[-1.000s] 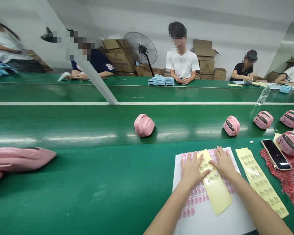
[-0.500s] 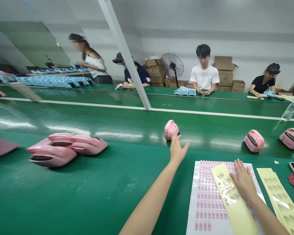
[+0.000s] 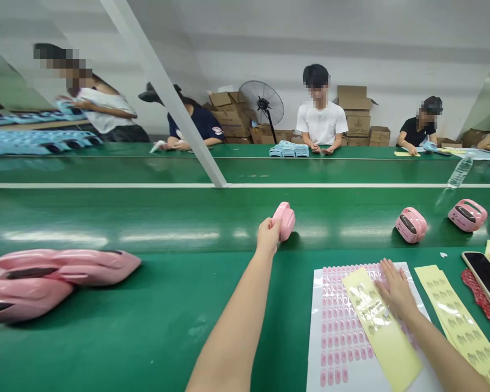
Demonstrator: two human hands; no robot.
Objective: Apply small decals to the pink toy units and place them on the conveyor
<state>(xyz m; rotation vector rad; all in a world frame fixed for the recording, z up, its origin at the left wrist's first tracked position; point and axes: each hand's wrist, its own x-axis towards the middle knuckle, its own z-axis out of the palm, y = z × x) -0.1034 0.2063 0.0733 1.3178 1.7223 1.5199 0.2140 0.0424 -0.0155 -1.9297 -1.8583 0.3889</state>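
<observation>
My left hand [image 3: 268, 237] is closed on a small pink plastic device with a handle [image 3: 287, 220], over the green belt; whether it touches the belt I cannot tell. My right hand [image 3: 398, 291] lies flat, fingers stretched, on a white sheet with rows of pink oval stickers [image 3: 329, 326]. Beneath and beside that hand, a yellow strip of small clear stickers [image 3: 381, 329] lies slantwise across the sheet. More yellow sticker strips [image 3: 459, 321] lie to the right of the sheet.
Pink devices [image 3: 411, 225] stand along the belt at right; several more [image 3: 28, 283] are clustered at left. A phone [image 3: 485, 277] lies far right, a water bottle [image 3: 460, 171] beyond. A white slanted post [image 3: 175, 103] rises mid-left. Co-workers sit and stand across the belt.
My left hand has gone from open beside the pink device to closed on it. The view has swung, shifting the surroundings leftward. My right hand stays flat on the sheet.
</observation>
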